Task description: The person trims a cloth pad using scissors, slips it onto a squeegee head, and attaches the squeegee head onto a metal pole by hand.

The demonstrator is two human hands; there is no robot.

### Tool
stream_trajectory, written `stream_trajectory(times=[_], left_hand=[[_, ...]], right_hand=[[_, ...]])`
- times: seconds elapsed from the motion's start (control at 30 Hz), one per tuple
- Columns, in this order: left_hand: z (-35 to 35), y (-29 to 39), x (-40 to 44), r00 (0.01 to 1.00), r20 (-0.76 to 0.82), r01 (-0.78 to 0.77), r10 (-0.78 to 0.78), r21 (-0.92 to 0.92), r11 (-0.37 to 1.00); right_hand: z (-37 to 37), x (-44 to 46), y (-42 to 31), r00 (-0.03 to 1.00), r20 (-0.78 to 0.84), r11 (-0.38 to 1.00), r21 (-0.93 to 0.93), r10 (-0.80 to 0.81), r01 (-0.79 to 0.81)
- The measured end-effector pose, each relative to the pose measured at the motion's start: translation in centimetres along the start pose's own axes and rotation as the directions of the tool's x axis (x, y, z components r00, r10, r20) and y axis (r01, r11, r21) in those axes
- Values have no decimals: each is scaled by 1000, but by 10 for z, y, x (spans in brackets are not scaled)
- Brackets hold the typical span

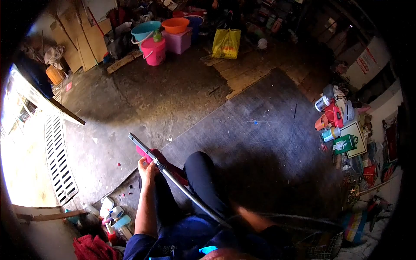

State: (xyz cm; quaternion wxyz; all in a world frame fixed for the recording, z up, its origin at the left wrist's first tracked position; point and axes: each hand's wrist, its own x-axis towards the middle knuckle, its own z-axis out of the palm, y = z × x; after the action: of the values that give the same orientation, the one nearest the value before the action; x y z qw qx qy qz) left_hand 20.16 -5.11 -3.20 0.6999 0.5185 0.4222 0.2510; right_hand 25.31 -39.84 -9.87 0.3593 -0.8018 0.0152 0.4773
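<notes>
A long metal pole (pixel 197 200) runs up from my lap between my legs, ending in a narrow flat bar (pixel 141 144) that looks like a flat mop's head. Pink cloth (pixel 144 153) shows beside and under this bar. At the cloth and the bar's edge, my left hand (pixel 148 169) has its fingers closed in a pinch. A darker red cloth part (pixel 171 167) hangs behind the pole by my knee. On the other side, only blurred bare skin of my right arm shows beside my thigh; the fingers of that hand cannot be made out.
Ahead stand a pink bucket (pixel 154 51), a teal basin (pixel 145 29), an orange basin (pixel 175 25) and a yellow bag (pixel 226 43). Bottles and boxes, including a green container (pixel 345 144), line the right wall. A slotted drain grate (pixel 59 160) crosses the bright doorway at left.
</notes>
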Motion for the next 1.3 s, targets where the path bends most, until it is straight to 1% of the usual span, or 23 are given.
stream_trajectory(times=[0.17, 0.23, 0.3, 0.33, 0.4, 0.47, 0.5, 0.53, 0.57, 0.6, 0.63, 0.67, 0.7, 0.8, 0.83, 0.9, 1.0, 1.07, 1.13, 1.2, 1.23, 1.27, 1.3], left_hand=[[2, -1, 2, 1000, -4, 26, -26, -58, 998], [-1, -22, 17, 999, 3, -44, 45, -112, 993], [-11, -20, 13, 998, 44, -47, 52, -103, 994], [-13, -17, 5, 998, 38, -42, 43, -17, 999], [-1, -4, 0, 1000, 11, 0, 0, -31, 1000], [4, 1, -4, 1000, 20, -5, 5, -27, 1000], [5, 3, -5, 999, 43, -9, 10, -19, 1000], [-2, -20, 4, 995, 84, -30, 46, -186, 982], [-3, -16, 3, 989, 120, -77, 92, -124, 989], [4, -16, 7, 992, 52, -111, 113, -43, 993], [10, 9, -5, 997, 73, -16, 23, -91, 996], [4, -21, 16, 988, 118, -85, 97, -102, 991], [-1, -19, 14, 986, 154, -27, 57, -193, 981], [-13, -17, 14, 980, 171, 110, -100, -50, 993], [-12, -14, 12, 977, 176, 124, -117, -31, 992], [-15, -13, 10, 972, 182, 145, -150, 38, 989], [-12, -23, 12, 963, 270, -28, -22, 180, 983], [4, -11, -6, 967, 239, -123, 87, 140, 982], [3, -15, -4, 946, 232, -310, 227, 441, 842], [6, -11, -13, 928, 197, -370, 315, 564, 738], [0, -26, -5, 894, 210, -441, 396, 566, 696], [-4, -36, 2, 898, 233, -439, 374, 536, 721], [-6, -56, 9, 877, 186, -473, 443, 489, 733]], right_hand=[[-1, -4, 7, 1000, -12, 999, -34, -12, 12], [-5, -1, 16, 997, -49, 991, -123, -56, 50], [-18, -2, 27, 985, -110, 954, -282, -135, 99], [-32, -11, 20, 975, -140, 929, -351, -174, 115], [-71, -24, -31, 889, -267, 883, -397, -371, 250], [-97, -39, -107, 738, -304, 797, -280, -602, 534], [-100, -53, -155, 829, -231, 840, 74, -510, 537], [-87, -75, -202, 769, -162, 779, -3, -619, 626], [-67, -79, -225, 525, -99, 532, -79, -846, 843], [-38, -79, -241, 278, -81, 284, -69, -957, 956], [-15, -80, -238, 370, 67, 375, 104, -927, 921], [-11, -105, -247, 557, 288, 575, -29, -779, 818], [15, -81, -218, 328, 202, 332, -16, -923, 943], [26, -100, -180, 513, 279, 507, -98, -812, 856], [29, -98, -173, 522, 263, 516, -97, -811, 851], [35, -101, -162, 473, 109, 479, 39, -874, 877], [33, -96, -168, 427, 17, 426, -61, -904, 903], [30, -91, -185, 429, 64, 427, -54, -901, 903], [33, -89, -203, 433, 103, 426, -87, -895, 901], [42, -76, -212, 413, 80, 408, -65, -907, 910], [43, -76, -219, 398, 97, 393, -66, -912, 917], [43, -76, -225, 385, 116, 378, -72, -916, 923], [47, -72, -228, 367, 129, 358, -91, -921, 930]])
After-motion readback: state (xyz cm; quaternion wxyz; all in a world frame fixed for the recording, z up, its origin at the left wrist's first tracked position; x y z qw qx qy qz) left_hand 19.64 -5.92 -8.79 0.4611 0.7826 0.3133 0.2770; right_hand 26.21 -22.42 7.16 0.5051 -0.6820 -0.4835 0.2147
